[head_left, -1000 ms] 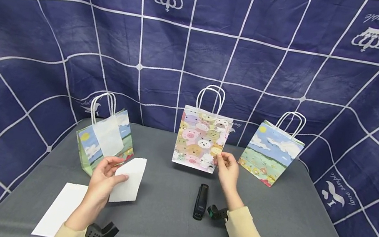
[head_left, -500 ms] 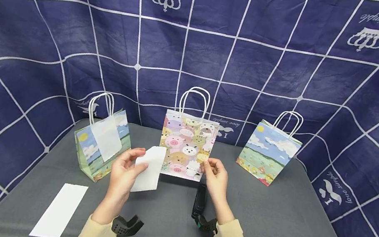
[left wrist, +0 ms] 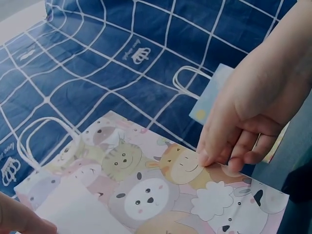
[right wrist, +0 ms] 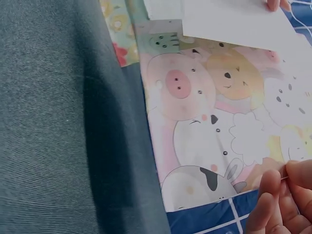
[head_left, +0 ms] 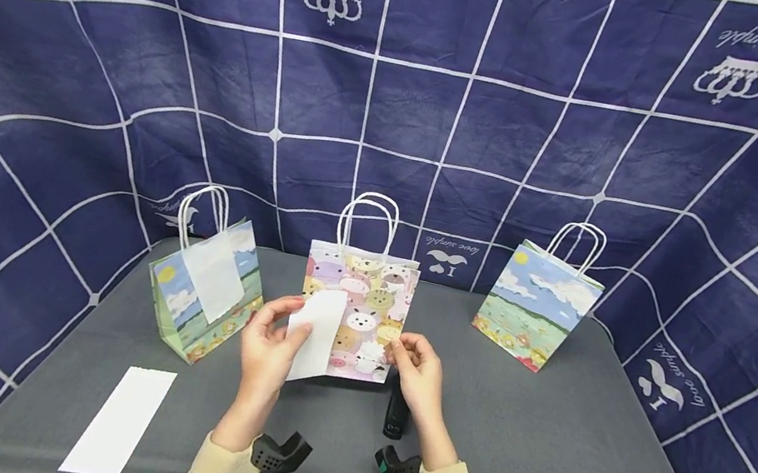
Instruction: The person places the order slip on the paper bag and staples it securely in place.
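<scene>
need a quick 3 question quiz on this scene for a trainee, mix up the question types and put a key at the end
1. True or false: the right-hand grip pinches the animal-print bag at its side edge.

2. What does the left-hand grip hold?
a) a bag handle
b) a white sheet
c) the black tool

3. How many bags in the head view show a landscape print?

Key
1. True.
2. b
3. Two: the left landscape bag and the right landscape bag.
</scene>
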Motion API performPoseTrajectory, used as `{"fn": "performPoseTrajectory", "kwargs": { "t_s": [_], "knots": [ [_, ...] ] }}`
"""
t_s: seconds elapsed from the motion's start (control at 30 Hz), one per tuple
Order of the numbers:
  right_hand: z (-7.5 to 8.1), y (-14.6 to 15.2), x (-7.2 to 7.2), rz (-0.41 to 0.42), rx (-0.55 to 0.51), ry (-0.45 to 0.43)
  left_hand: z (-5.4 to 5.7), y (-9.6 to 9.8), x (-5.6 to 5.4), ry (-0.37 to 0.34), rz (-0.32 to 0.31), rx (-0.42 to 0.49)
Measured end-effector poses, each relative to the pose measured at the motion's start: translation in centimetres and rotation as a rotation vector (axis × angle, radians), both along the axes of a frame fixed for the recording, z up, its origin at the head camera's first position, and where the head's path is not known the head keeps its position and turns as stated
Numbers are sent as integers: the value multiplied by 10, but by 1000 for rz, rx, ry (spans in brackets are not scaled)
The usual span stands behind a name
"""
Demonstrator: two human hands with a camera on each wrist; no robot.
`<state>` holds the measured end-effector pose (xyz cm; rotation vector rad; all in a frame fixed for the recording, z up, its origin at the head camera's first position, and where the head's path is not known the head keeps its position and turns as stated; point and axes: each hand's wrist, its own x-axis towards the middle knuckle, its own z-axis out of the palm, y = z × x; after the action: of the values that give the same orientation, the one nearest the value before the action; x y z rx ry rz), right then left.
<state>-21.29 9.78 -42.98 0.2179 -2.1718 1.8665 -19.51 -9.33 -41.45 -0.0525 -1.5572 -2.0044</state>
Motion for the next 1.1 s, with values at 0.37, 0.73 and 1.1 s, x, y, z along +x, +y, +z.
{"fn": "performPoseTrajectory", "kwargs": {
  "t_s": [0.37, 0.73, 1.1],
  "knots": [
    [-9, 2, 3, 86, 10, -37, -2, 2, 4, 30, 12, -1],
    [-6, 23, -1, 285, 201, -95, -4, 11, 3, 206, 75, -124],
    [-23, 36, -13, 156, 278, -127, -3, 13, 3, 225, 104, -169]
  ]
}}
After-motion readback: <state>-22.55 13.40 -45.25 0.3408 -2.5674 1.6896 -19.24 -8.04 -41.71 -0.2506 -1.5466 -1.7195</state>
